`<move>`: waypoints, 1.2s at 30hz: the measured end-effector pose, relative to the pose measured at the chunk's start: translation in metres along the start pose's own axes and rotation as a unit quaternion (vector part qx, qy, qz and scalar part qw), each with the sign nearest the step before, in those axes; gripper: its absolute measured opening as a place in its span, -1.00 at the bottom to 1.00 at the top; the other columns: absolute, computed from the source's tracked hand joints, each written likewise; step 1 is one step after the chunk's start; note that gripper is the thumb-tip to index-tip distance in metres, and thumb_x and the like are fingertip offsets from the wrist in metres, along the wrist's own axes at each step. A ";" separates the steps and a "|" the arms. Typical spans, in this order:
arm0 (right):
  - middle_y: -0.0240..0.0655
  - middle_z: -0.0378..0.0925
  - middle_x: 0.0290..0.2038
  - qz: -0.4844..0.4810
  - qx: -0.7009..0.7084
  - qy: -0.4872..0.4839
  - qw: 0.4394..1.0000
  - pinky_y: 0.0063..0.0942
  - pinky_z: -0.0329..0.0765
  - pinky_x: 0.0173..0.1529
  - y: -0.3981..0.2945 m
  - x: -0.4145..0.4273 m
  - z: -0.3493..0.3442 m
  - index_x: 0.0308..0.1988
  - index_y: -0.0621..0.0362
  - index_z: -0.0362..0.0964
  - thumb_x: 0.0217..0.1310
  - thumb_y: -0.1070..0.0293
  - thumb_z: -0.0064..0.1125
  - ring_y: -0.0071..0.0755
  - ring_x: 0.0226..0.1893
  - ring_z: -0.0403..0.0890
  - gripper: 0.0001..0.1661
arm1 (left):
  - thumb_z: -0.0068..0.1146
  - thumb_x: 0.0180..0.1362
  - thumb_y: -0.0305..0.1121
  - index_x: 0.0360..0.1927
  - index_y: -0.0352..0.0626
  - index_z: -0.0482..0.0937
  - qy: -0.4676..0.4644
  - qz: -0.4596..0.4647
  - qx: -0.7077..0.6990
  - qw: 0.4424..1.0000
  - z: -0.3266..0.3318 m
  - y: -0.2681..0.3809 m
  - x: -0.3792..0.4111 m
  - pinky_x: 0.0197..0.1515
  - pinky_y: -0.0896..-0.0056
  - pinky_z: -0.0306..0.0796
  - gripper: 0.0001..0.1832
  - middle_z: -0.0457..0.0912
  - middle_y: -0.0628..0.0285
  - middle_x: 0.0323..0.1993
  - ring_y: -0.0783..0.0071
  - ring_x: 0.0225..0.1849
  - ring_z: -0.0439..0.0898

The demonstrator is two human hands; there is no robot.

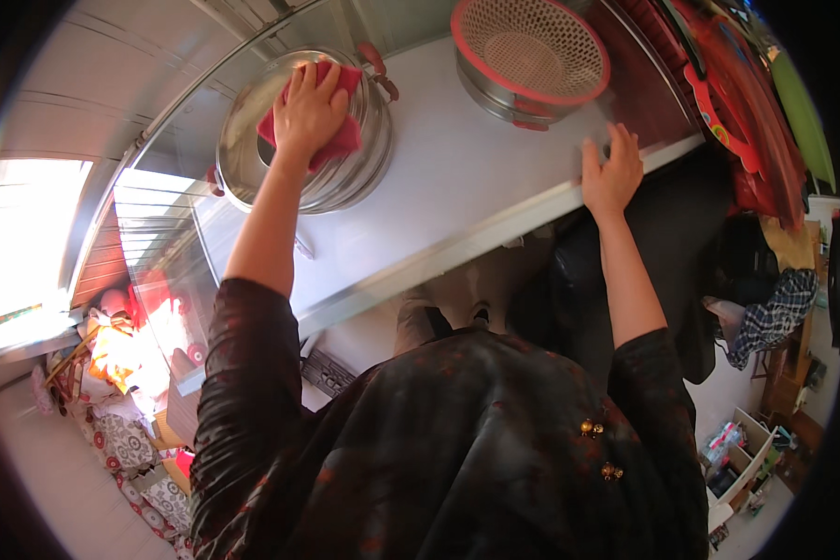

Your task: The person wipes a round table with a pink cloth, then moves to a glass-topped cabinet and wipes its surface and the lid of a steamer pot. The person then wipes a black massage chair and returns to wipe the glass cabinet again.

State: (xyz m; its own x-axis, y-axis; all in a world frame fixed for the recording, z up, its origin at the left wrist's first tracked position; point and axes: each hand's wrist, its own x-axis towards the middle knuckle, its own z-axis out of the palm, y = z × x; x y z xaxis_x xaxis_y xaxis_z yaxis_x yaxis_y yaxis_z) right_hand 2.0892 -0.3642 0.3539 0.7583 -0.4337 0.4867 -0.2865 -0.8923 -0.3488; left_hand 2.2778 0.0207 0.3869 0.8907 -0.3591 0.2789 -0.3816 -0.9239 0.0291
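My left hand (308, 115) presses a folded red cloth (346, 136) against the shiny metal of a round steel steamer pot (241, 168) with red handles, at the upper left of the white tabletop (448, 161). The fingers lie spread over the cloth. Near the table's front edge at the right, my right hand (610, 171) is raised with its fingers apart and holds nothing. Beyond it, a steamer basket (532, 49) with a red rim and many holes rests on a round steel vessel (486, 94) with red handles.
A glass panel (164, 231) stands at the table's left side. Red and green items (749, 105) hang or stand at the upper right. A dark covered object (672, 280) lies beside the table's right front. Patterned fabric (126, 441) is piled at the lower left.
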 end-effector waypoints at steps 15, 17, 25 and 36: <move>-0.24 0.22 0.29 0.018 0.035 -0.021 0.999 0.28 -0.13 0.33 -0.016 -0.004 0.001 0.17 0.00 0.28 0.18 -0.03 0.04 -0.05 0.38 0.04 -0.38 | -0.03 0.13 -0.15 0.27 0.07 0.36 -0.067 0.043 -0.050 0.996 -0.075 0.160 -0.184 0.35 -0.12 -0.07 -0.43 0.15 -0.05 0.37 -0.04 0.39 0.11; -0.24 0.21 0.29 0.015 0.033 -0.014 0.999 0.29 -0.13 0.33 -0.015 -0.004 -0.003 0.17 0.01 0.28 0.17 -0.01 0.06 -0.05 0.38 0.05 -0.38 | -0.03 0.12 -0.14 0.27 0.07 0.36 -0.068 0.039 -0.052 0.996 -0.071 0.163 -0.168 0.34 -0.14 -0.05 -0.42 0.15 -0.05 0.36 -0.04 0.39 0.11; -0.17 0.19 0.30 0.014 0.042 -0.019 0.999 0.29 -0.15 0.32 -0.020 -0.007 -0.005 0.18 0.04 0.26 0.17 0.09 0.07 0.00 0.37 0.05 -0.40 | -0.12 0.18 -0.04 0.30 0.10 0.31 -0.039 -0.006 -0.022 0.999 -0.021 0.102 -0.035 0.33 -0.14 0.01 -0.42 0.17 0.00 0.36 0.06 0.41 0.09; -0.18 0.30 0.21 0.022 0.028 -0.003 0.999 0.15 0.06 0.28 -0.025 -0.002 -0.013 0.09 0.04 0.35 0.06 0.25 0.15 0.01 0.30 0.18 -0.46 | -0.18 0.17 -0.05 0.01 0.01 0.47 0.080 0.145 0.174 0.971 0.097 -0.099 0.186 0.06 -0.06 0.32 -0.58 0.41 0.08 0.10 0.02 0.08 0.40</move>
State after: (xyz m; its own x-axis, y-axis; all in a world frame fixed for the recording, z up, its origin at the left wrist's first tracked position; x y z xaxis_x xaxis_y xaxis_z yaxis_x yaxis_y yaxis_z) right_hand 2.0868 -0.3425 0.3722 0.7497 -0.4714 0.4645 -0.2870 -0.8640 -0.4137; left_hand 2.5047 0.0327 0.3430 0.6972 -0.6117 0.3738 -0.4799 -0.7856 -0.3906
